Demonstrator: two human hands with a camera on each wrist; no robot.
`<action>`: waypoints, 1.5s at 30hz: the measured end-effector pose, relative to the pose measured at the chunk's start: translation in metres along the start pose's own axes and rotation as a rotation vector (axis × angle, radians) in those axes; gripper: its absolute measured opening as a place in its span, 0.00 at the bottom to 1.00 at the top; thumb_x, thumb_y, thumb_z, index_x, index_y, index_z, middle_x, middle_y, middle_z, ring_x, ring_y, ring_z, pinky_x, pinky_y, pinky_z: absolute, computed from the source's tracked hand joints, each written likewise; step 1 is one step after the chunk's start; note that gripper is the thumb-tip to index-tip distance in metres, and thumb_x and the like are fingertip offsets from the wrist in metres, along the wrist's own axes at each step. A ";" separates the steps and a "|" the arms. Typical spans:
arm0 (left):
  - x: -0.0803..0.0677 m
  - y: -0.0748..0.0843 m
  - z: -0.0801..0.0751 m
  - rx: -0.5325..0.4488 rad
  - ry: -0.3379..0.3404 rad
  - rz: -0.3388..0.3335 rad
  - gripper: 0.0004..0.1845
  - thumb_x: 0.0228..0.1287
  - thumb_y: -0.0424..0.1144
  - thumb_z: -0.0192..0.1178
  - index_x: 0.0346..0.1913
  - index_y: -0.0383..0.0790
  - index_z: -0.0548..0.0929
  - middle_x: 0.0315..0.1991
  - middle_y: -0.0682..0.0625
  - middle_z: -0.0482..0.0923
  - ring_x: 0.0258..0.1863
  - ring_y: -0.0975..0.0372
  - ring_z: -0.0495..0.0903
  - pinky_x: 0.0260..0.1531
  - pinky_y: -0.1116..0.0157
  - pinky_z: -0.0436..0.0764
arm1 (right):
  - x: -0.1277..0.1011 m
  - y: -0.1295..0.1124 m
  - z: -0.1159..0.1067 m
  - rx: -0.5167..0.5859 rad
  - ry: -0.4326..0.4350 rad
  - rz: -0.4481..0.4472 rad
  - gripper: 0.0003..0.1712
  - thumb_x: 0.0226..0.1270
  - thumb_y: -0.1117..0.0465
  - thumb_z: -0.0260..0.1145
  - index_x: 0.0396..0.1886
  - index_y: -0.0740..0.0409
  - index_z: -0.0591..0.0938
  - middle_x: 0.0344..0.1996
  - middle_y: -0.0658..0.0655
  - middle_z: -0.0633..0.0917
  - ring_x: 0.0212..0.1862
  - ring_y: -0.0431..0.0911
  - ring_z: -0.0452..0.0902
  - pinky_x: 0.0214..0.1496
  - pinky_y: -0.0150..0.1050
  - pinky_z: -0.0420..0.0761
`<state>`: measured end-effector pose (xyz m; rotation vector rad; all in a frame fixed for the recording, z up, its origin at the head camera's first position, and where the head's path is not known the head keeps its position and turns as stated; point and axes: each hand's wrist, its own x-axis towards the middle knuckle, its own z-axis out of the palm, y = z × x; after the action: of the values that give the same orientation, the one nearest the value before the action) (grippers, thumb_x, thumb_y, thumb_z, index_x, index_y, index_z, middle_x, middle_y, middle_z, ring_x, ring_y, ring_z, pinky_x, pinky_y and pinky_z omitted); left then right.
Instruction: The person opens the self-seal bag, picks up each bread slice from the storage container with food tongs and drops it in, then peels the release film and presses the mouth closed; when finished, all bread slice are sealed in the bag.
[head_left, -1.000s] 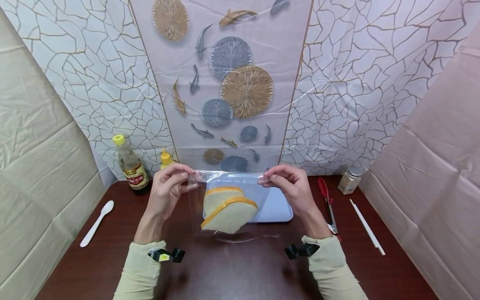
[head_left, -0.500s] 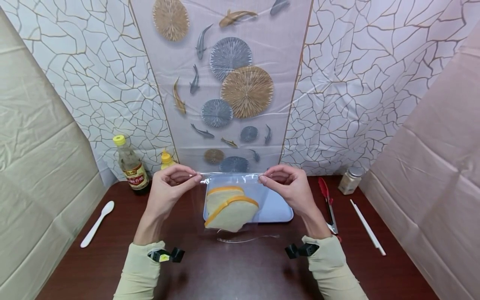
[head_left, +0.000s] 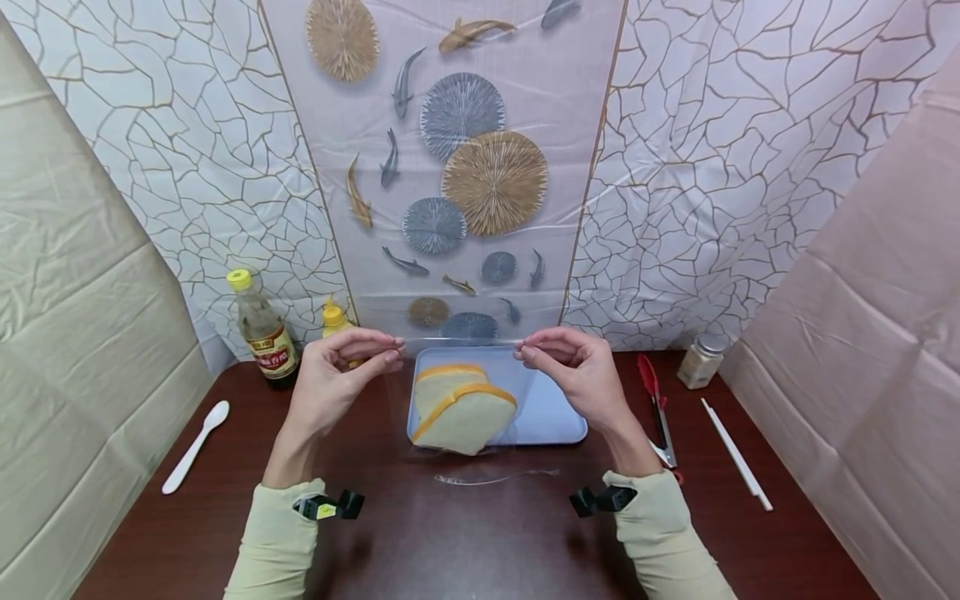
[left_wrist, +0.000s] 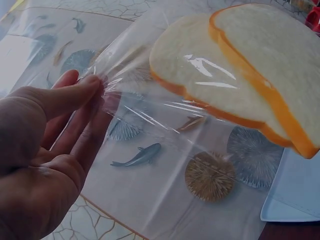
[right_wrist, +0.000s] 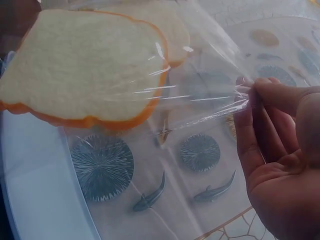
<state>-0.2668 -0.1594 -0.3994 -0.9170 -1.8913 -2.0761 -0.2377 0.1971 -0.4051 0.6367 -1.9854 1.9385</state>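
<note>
A clear plastic bag hangs in the air between my hands, with two bread slices with orange crusts inside it. My left hand pinches the bag's top left corner and my right hand pinches the top right corner. The bag's mouth is stretched taut between them. The left wrist view shows the bag pinched at my fingertips, bread beyond. The right wrist view shows the bag pinched at my fingertips beside the bread. A light blue tray lies on the table behind the bag.
On the dark wooden table: a white spoon at left, a yellow-capped bottle and a small yellow bottle at back left, red tongs, a glass jar and a white stick at right, a clear strip near the front.
Both hands have drawn the bag's top edge tighter and a little higher, so its mouth went from slack and crumpled to a straight line. The bread sits slightly higher.
</note>
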 end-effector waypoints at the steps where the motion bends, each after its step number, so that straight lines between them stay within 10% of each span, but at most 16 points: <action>1: 0.000 0.000 0.000 0.006 0.003 0.002 0.12 0.68 0.20 0.69 0.53 0.23 0.86 0.49 0.39 0.93 0.43 0.52 0.95 0.48 0.52 0.91 | 0.000 0.000 0.001 0.004 -0.001 -0.003 0.10 0.74 0.69 0.73 0.51 0.70 0.87 0.46 0.56 0.95 0.48 0.47 0.94 0.53 0.43 0.91; 18: -0.011 0.018 -0.020 0.138 0.107 0.066 0.13 0.70 0.23 0.69 0.55 0.28 0.89 0.52 0.38 0.92 0.46 0.47 0.93 0.48 0.58 0.91 | 0.007 0.004 0.033 0.107 -0.046 -0.079 0.11 0.77 0.71 0.69 0.55 0.69 0.86 0.52 0.72 0.91 0.52 0.56 0.93 0.54 0.53 0.91; 30: -0.037 0.054 -0.099 0.129 0.082 -0.024 0.15 0.71 0.18 0.64 0.58 0.16 0.82 0.49 0.48 0.94 0.47 0.63 0.94 0.47 0.67 0.90 | 0.020 0.014 0.109 0.363 -0.178 0.172 0.16 0.80 0.68 0.66 0.61 0.73 0.82 0.54 0.65 0.92 0.53 0.47 0.92 0.55 0.56 0.90; 37: -0.035 -0.015 -0.156 0.484 0.055 -0.287 0.17 0.76 0.31 0.68 0.61 0.26 0.85 0.51 0.44 0.93 0.45 0.74 0.91 0.47 0.76 0.86 | 0.040 0.091 0.165 0.142 -0.104 0.348 0.12 0.77 0.71 0.68 0.55 0.71 0.87 0.48 0.69 0.92 0.45 0.47 0.93 0.49 0.40 0.92; 45: -0.045 -0.083 -0.172 0.665 0.134 -0.523 0.18 0.76 0.32 0.67 0.63 0.28 0.85 0.57 0.32 0.89 0.41 0.75 0.89 0.40 0.74 0.87 | 0.039 0.130 0.195 -0.116 -0.144 0.378 0.16 0.78 0.68 0.65 0.60 0.70 0.85 0.54 0.70 0.90 0.54 0.59 0.91 0.53 0.40 0.91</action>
<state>-0.3288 -0.3201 -0.4928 -0.1330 -2.6753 -1.4466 -0.3177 -0.0017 -0.5077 0.4027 -2.4344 2.0056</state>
